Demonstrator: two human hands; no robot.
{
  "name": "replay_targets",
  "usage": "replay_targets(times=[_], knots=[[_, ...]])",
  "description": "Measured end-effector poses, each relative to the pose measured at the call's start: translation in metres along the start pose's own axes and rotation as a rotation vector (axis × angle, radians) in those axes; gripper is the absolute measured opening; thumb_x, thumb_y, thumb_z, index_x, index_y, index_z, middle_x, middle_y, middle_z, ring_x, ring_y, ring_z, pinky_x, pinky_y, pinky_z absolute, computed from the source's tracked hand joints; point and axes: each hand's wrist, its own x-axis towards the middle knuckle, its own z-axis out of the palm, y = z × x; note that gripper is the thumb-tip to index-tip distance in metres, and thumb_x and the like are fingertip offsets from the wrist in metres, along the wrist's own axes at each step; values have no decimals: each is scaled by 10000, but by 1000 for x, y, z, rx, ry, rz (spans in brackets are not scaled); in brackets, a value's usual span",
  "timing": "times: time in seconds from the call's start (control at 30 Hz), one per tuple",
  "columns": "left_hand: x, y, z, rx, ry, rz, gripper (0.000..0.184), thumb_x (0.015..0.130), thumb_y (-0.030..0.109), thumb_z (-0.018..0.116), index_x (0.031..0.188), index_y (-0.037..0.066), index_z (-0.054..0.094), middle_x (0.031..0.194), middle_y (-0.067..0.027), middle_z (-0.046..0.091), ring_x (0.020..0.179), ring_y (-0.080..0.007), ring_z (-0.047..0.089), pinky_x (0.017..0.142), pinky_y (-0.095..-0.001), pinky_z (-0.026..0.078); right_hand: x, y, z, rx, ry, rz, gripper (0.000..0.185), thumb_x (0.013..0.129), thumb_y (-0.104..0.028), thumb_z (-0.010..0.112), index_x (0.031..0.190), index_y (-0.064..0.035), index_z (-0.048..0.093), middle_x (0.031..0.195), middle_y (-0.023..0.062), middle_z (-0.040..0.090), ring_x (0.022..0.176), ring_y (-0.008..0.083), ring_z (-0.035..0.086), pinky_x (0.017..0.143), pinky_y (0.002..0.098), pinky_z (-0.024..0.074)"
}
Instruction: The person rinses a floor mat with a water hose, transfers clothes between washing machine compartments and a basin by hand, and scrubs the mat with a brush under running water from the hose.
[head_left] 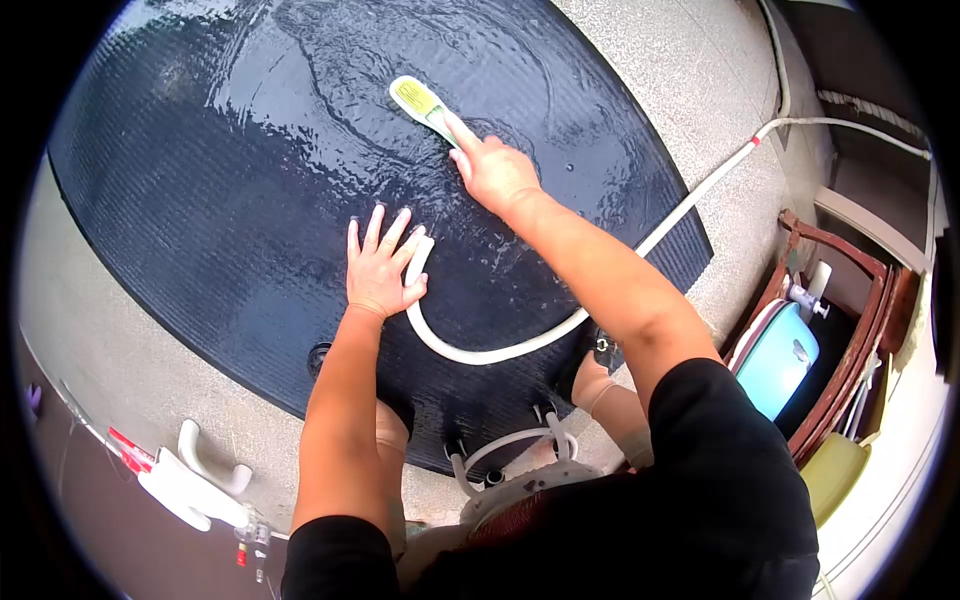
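Note:
A wide black ribbed mat [220,230] lies on the floor, its surface wet and rippled with water. My right hand [496,172] grips the handle of a scrub brush [415,98], white-edged with a yellow-green back, which rests on the mat with its bristles hidden. Flat on the mat, with fingers spread, is my left hand [378,268]. Just to its right lies the open end of a white hose [470,356], close to the thumb; whether they touch I cannot tell. The hose curves back under my right forearm.
Between my legs stands a small white-framed stool [515,437]. At the right, a reddish-brown rack [850,385] holds a light-blue basin [778,360], with a yellow-green basin [838,475] nearby. The hose runs to the upper right wall. A white spray-like object [185,490] is at lower left.

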Motion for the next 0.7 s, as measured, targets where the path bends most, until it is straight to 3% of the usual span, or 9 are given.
replay_targets(times=[0.2,0.33,0.43,0.5,0.6,0.7], knots=[[0,3,0,11,15,8,638,631,357,674,1249,216,597,1468,-32,383,1399,-339,243,1105,-615,164,-164,165,7,-218,-63,-1,584,921,-308,539,1454,-337,301,802,173,566,637,338,633,601,449,537],[14,16,14,39,27,36,636,655,330,643,1269,175,579,1479,-83,363,1393,-374,244,1087,-640,164,-122,140,7,-190,44,-86,576,926,-315,535,1449,-345,295,788,175,570,625,343,630,591,449,534],[40,40,17,28,-46,84,636,661,319,644,1283,214,566,1474,-66,369,1392,-359,249,1093,-626,173,-50,56,-9,-59,-13,82,490,968,-345,442,1436,-316,301,913,219,621,810,391,640,735,482,517],[45,39,19,9,-1,84,615,656,311,644,1261,221,584,1461,-56,389,1389,-344,261,1102,-610,178,-22,38,-8,35,9,63,487,971,-341,436,1437,-308,298,936,217,628,812,387,642,730,479,518],[44,36,20,-23,17,76,617,638,292,642,1248,215,595,1449,-52,405,1383,-335,279,1106,-598,184,-56,78,-2,-59,11,32,503,960,-348,467,1436,-319,308,874,190,613,755,365,643,679,469,528],[45,40,19,-38,6,44,616,626,265,642,1237,205,600,1437,-46,420,1374,-333,298,1106,-590,196,-140,165,4,-189,-9,32,548,932,-334,522,1440,-348,316,784,155,573,664,341,636,606,451,534]])
